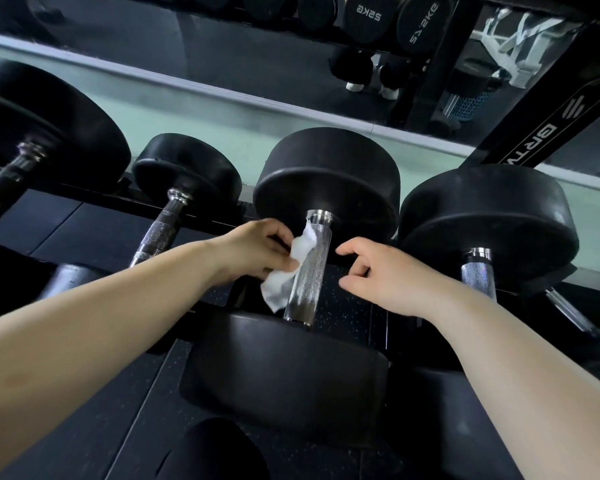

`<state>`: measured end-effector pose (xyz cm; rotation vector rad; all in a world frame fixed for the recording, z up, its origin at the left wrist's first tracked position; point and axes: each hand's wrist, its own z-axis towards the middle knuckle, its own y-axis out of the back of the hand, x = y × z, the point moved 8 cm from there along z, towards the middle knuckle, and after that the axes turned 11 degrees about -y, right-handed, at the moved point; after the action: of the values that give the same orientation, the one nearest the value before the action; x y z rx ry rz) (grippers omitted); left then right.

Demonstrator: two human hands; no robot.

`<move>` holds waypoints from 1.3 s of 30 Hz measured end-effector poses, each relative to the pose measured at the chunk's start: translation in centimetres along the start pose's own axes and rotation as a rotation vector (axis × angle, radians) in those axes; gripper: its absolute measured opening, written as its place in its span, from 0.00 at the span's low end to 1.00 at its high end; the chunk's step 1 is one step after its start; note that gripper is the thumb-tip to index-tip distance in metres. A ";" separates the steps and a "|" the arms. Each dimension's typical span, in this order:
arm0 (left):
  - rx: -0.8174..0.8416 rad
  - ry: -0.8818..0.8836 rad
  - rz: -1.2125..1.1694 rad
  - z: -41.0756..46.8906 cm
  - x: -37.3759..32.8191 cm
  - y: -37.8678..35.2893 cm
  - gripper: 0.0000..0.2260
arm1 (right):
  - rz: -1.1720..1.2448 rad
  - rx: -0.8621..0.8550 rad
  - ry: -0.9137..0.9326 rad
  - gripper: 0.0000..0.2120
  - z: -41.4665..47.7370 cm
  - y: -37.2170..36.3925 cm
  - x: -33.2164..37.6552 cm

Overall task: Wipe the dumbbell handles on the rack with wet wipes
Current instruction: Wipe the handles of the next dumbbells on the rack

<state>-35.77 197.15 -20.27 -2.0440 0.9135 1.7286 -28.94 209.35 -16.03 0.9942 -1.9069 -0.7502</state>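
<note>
A half-hidden wipe (280,289) is pinched against the centre handle (308,271) by the left hand (253,251); the right hand (381,275) is held open.

A mirror (222,64) runs along the back above a pale green wall strip (187,109). It reflects dark trousers with white shoes (355,86), a blue perforated bin (466,103) and a white frame (520,39). Below lies a dark speckled floor (347,306).

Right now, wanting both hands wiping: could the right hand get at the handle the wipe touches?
Probably yes: the right hand hangs open beside the handle, nothing between them; the left hand and wipe are on its other side.
</note>
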 end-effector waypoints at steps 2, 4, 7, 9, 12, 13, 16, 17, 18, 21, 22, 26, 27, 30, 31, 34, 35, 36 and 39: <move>0.082 0.037 0.016 -1.1 1.1 -0.6 0.13 | 0.001 0.002 0.000 0.21 0.0 0.0 0.0; 0.041 0.015 -0.078 -1.3 1.6 -0.3 0.13 | 0.005 -0.003 -0.006 0.20 0.1 0.1 0.0; -0.045 0.014 -0.344 -0.5 1.4 0.5 0.10 | 0.011 0.001 -0.016 0.18 0.1 0.0 -0.2; -0.046 0.083 -0.507 0.3 1.3 0.2 0.11 | 0.003 0.001 -0.018 0.17 0.1 0.0 -0.2; -0.018 0.156 -0.551 1.3 1.3 -0.7 0.20 | -0.009 0.003 -0.017 0.17 0.1 0.1 -0.2; -0.013 0.160 -0.557 1.6 1.5 -0.9 0.20 | -0.009 0.005 -0.019 0.17 0.0 0.1 -0.2; 0.068 0.148 -0.569 1.4 1.8 -2.2 0.12 | -0.001 0.002 -0.012 0.17 0.0 0.1 -0.3; 0.105 0.135 -0.513 1.2 2.0 -2.5 0.09 | -0.002 0.001 -0.011 0.16 0.0 0.1 -0.3; 0.133 0.121 -0.453 0.8 2.1 -2.9 0.08 | -0.007 0.003 -0.010 0.16 0.0 0.1 -0.3; 0.165 0.108 -0.485 -0.2 2.3 -3.4 0.12 | -0.015 0.009 -0.008 0.16 0.0 0.1 -0.3; 0.193 0.098 -0.517 -0.3 2.0 -3.4 0.12 | -0.012 0.011 -0.008 0.16 0.0 0.0 -0.3; 0.153 0.045 -0.552 1.8 1.0 -2.7 0.11 | -0.003 0.005 -0.007 0.16 0.0 0.2 -0.2; 0.130 0.039 -0.544 2.2 1.1 -2.6 0.11 | -0.001 0.002 -0.011 0.16 0.0 0.3 -0.3; 0.200 0.048 -0.558 1.4 1.8 -3.1 0.09 | 0.009 0.003 -0.016 0.16 -0.1 0.4 -0.4; 0.228 0.063 -0.540 0.8 2.3 -3.3 0.09 | 0.007 0.008 -0.013 0.16 -0.1 0.3 -0.4; 0.259 0.069 -0.492 -0.1 2.9 -3.5 0.11 | -0.013 0.015 -0.002 0.17 0.0 0.1 -0.3; 0.225 0.063 -0.467 0.1 2.9 -3.2 0.11 | -0.011 0.012 0.000 0.17 0.0 0.1 -0.3; 0.185 0.043 -0.440 0.6 2.5 -2.8 0.09 | -0.007 0.007 0.000 0.17 0.1 0.2 -0.3; 0.120 0.016 -0.519 2.4 1.1 -2.0 0.12 | 0.012 -0.009 -0.004 0.16 0.1 0.4 -0.4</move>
<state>-36.19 199.80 -22.22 -1.9888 0.4196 1.3439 -29.02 209.93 -15.89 0.9753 -1.9098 -0.7532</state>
